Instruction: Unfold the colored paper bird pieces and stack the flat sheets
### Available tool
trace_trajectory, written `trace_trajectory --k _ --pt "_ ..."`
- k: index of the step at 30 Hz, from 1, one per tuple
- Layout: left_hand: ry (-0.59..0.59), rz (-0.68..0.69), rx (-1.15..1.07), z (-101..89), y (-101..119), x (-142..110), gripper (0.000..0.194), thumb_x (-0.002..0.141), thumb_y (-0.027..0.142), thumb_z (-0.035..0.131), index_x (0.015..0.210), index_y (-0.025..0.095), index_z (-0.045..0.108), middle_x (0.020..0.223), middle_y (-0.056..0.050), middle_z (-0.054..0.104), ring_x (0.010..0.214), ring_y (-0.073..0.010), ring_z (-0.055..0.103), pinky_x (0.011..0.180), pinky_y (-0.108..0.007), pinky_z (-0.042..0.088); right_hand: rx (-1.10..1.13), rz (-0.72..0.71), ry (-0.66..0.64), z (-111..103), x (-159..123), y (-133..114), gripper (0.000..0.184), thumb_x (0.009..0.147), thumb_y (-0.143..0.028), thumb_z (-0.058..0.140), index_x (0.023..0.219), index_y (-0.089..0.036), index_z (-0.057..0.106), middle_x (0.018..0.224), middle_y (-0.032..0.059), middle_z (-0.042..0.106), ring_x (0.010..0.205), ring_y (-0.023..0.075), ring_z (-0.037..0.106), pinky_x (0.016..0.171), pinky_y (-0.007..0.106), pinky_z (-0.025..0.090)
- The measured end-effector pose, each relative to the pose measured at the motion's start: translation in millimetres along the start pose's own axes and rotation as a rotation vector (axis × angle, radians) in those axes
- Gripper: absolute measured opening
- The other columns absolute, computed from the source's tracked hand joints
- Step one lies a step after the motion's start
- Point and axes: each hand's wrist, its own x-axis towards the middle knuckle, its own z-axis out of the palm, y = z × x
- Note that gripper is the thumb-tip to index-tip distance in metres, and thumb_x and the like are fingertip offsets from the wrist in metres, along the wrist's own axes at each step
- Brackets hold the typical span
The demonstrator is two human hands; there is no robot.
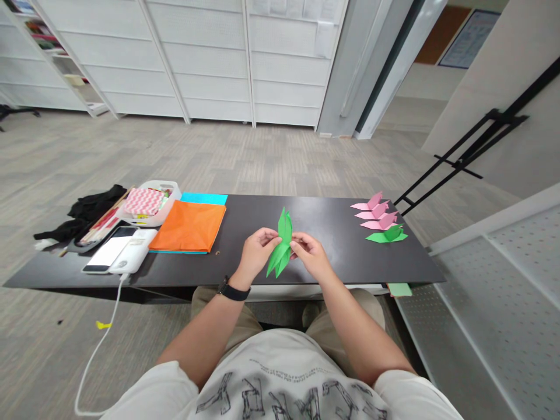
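A green folded-paper figure is held over the middle of the dark table, its pointed tips reaching up and down. My left hand pinches its left side between thumb and fingers. On the other side, my right hand grips the right edge the same way. The fingers behind the paper are partly hidden. To the right stand several pink origami figures in a slanting row, with a finished-looking green origami figure at the near end.
Orange paper lies over blue sheets at left. Beyond it are a white basket, a phone, a white power bank with a cable, and black cloth. A black metal stand rises past the table's right end.
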Motion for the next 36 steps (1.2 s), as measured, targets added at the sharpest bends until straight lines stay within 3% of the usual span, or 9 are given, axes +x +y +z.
trace_trajectory --k 6,10,13,18,24,28,36 --pt "0.042 -0.004 0.050 5.6 -0.2 -3.1 0.027 0.082 0.029 0.079 0.105 0.016 0.073 0.094 -0.008 0.080 0.087 -0.0204 0.077 0.083 -0.033 0.061 -0.071 -0.087 0.080 7.6 0.3 8.0 0.040 0.082 -0.053 0.082 0.110 -0.025 0.074 0.093 0.0035 0.073 0.082 0.0188 0.069 0.077 0.034 0.062" --pt "0.100 0.107 0.108 5.5 -0.5 -6.8 0.031 0.087 0.029 0.077 0.116 0.019 0.071 0.092 -0.004 0.076 0.084 -0.0174 0.075 0.081 -0.030 0.059 -0.060 -0.082 0.105 10.8 -1.1 8.4 0.039 0.086 -0.054 0.078 0.112 -0.025 0.072 0.100 0.0053 0.075 0.088 0.0209 0.070 0.078 0.035 0.061" --pt "0.040 0.186 0.060 6.2 -0.5 -10.7 0.034 0.091 0.030 0.075 0.122 0.021 0.067 0.096 -0.004 0.073 0.086 -0.0159 0.072 0.080 -0.028 0.058 -0.019 -0.049 0.107 11.2 -2.2 3.7 0.040 0.089 -0.059 0.072 0.110 -0.026 0.072 0.096 0.0046 0.075 0.085 0.0210 0.070 0.074 0.033 0.059" --pt "-0.082 0.164 0.009 9.5 1.7 -13.8 0.048 0.086 0.026 0.080 0.129 0.021 0.060 0.106 -0.006 0.073 0.091 -0.0165 0.073 0.085 -0.029 0.059 0.036 -0.040 0.127 10.5 -3.9 -3.7 0.039 0.086 -0.060 0.076 0.104 -0.025 0.075 0.089 0.0029 0.073 0.081 0.0198 0.068 0.073 0.032 0.057" --pt "-0.005 0.221 0.143 9.5 7.4 -16.2 0.051 0.085 0.023 0.080 0.132 0.022 0.060 0.097 -0.002 0.072 0.085 -0.0156 0.072 0.083 -0.030 0.060 0.043 -0.055 0.143 11.7 -5.9 -2.9 0.044 0.081 -0.063 0.079 0.103 -0.025 0.074 0.092 0.0037 0.074 0.084 0.0209 0.068 0.075 0.033 0.059" --pt "0.029 0.252 0.271 9.1 16.3 -23.7 0.040 0.087 0.023 0.078 0.125 0.024 0.064 0.101 -0.004 0.075 0.088 -0.0170 0.074 0.086 -0.031 0.061 0.006 -0.119 0.141 12.9 -6.0 -1.3 0.038 0.081 -0.057 0.081 0.103 -0.026 0.074 0.097 0.0043 0.073 0.089 0.0212 0.069 0.084 0.035 0.059" --pt "-0.081 0.125 0.000 10.9 28.3 -29.1 0.037 0.089 0.036 0.078 0.119 0.020 0.063 0.112 -0.010 0.077 0.101 -0.0205 0.077 0.092 -0.032 0.062 -0.194 -0.242 0.187 14.2 -6.3 -7.1 0.028 0.087 -0.046 0.078 0.106 -0.027 0.070 0.094 0.0039 0.067 0.083 0.0197 0.064 0.075 0.033 0.057"
